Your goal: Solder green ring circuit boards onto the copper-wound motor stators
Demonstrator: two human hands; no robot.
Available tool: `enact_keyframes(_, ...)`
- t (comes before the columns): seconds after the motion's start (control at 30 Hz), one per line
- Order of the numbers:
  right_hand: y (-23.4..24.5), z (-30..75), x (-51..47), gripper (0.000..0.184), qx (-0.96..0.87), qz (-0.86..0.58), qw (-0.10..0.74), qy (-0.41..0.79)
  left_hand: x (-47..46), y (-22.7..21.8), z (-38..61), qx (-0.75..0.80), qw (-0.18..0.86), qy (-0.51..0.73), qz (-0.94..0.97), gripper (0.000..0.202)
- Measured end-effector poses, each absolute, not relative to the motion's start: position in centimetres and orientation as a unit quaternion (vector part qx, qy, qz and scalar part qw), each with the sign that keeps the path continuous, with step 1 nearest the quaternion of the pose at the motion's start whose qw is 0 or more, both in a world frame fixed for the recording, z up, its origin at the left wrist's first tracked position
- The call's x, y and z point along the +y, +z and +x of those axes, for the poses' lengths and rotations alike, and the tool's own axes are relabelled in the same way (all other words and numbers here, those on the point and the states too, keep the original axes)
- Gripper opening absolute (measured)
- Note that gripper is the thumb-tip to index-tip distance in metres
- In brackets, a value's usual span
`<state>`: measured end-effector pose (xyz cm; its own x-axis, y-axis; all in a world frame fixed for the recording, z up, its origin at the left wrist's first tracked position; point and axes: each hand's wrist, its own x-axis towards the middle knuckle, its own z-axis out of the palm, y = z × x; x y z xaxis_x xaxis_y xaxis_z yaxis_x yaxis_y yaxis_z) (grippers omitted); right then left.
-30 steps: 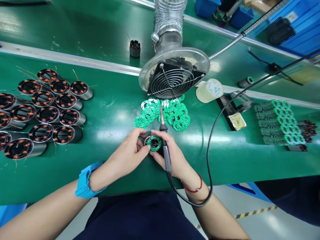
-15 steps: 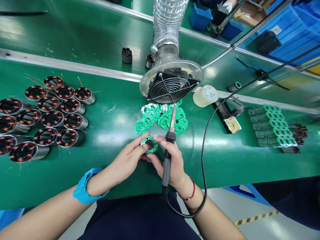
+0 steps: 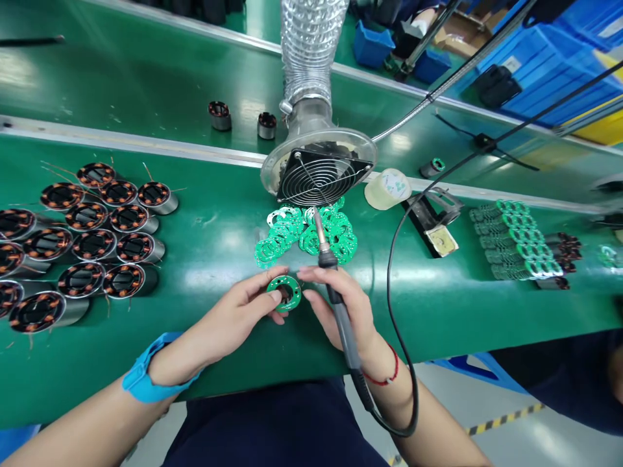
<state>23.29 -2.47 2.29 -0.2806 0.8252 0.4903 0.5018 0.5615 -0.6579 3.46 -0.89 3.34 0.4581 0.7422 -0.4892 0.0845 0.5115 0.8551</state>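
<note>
My left hand [image 3: 248, 305] is closed around a motor stator with a round green circuit board [image 3: 291, 293] on its top, the thumb resting on the board's edge. In my right hand [image 3: 348, 305] lies a soldering iron [image 3: 343, 318], its handle against the palm and its metal tip pointing up and away. The right fingertips are beside the board, slightly apart from it. Just beyond both hands are loose ring-shaped green boards [image 3: 280, 233] in overlapping piles. A fume extractor fan [image 3: 318, 175] hangs above those piles.
Several wound stators [image 3: 97, 243] stand in rows at left. To the right are a pale roll [image 3: 388, 189], a soldering iron stand with a sponge [image 3: 442, 240] and stacked green board panels [image 3: 523, 240]. The iron's black cable [image 3: 390, 292] loops past my right forearm.
My right fingers have drawn away from the board, and the iron's handle has swung toward the right. The board now faces up more fully in my left hand. The camera view has shifted slightly.
</note>
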Motion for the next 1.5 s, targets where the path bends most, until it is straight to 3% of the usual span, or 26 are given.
enact_keyframes(0.13, 2.4, 23.9, -1.6, 0.026, -0.839, -0.387, 0.369, 0.099, -1.1, 2.8, 3.5, 0.466, 0.698, 0.215, 0.499, 0.061)
enact_keyframes(0.23, 2.6, 23.8, -1.7, 0.025, -0.843, -0.386, 0.359, 0.108, -1.5, 2.2, 3.4, 0.483, 0.56, 0.257, 0.622, 0.054)
enact_keyframes(0.37, 2.9, 22.3, -2.9, 0.028, -0.655, -0.464, 0.448, 0.393, -2.1, 1.7, 3.0, 0.417, 0.259, 0.331, 0.805, 0.066)
enact_keyframes(0.47, 2.8, 20.8, -3.8, 0.028, -0.456, -0.44, 0.505, 0.586, -2.5, 1.8, 2.9, 0.381, 0.136, 0.381, 0.831, 0.078)
enact_keyframes(0.57, 2.4, 20.2, -4.0, 0.031, -0.404, -0.433, 0.525, 0.612, -2.8, 2.1, 3.4, 0.43, 0.207, 0.4, 0.782, 0.068)
enact_keyframes(0.7, 2.0, 21.3, -3.5, 0.031, -0.546, -0.466, 0.504, 0.48, -2.6, 2.4, 4.1, 0.499, 0.495, 0.4, 0.589, 0.046)
enact_keyframes(0.8, 2.2, 22.7, -2.8, 0.039, -0.651, -0.441, 0.48, 0.387, -1.8, 2.7, 4.2, 0.491, 0.647, 0.326, 0.483, 0.035)
enact_keyframes(0.9, 2.8, 23.2, -2.2, 0.041, -0.714, -0.397, 0.458, 0.351, -1.1, 3.2, 4.0, 0.462, 0.719, 0.237, 0.462, 0.036)
enact_keyframes(1.03, 3.3, 23.3, -1.5, 0.033, -0.779, -0.353, 0.424, 0.299, -0.9, 3.4, 3.5, 0.444, 0.735, 0.185, 0.478, 0.04)
enact_keyframes(1.13, 3.2, 23.4, -1.4, 0.023, -0.825, -0.36, 0.384, 0.206, -1.3, 2.9, 3.4, 0.481, 0.625, 0.207, 0.579, 0.038)
enact_keyframes(1.2, 3.0, 23.3, -1.5, 0.02, -0.838, -0.385, 0.346, 0.173, -1.6, 2.4, 3.3, 0.51, 0.451, 0.247, 0.69, 0.035)
enact_keyframes(1.27, 2.9, 22.8, -1.9, 0.021, -0.807, -0.428, 0.34, 0.222, -1.9, 2.0, 3.2, 0.491, 0.247, 0.287, 0.784, 0.034)
enact_keyframes(1.33, 3.0, 22.1, -2.4, 0.024, -0.716, -0.478, 0.373, 0.346, -2.1, 1.8, 3.1, 0.438, 0.098, 0.317, 0.835, 0.036)
enact_keyframes(1.4, 3.1, 21.3, -2.9, 0.025, -0.588, -0.497, 0.415, 0.484, -2.2, 1.9, 3.0, 0.414, 0.04, 0.337, 0.845, 0.036)
enact_keyframes(1.5, 3.0, 20.5, -3.3, 0.027, -0.468, -0.488, 0.457, 0.578, -2.3, 2.3, 3.1, 0.457, 0.106, 0.354, 0.809, 0.032)
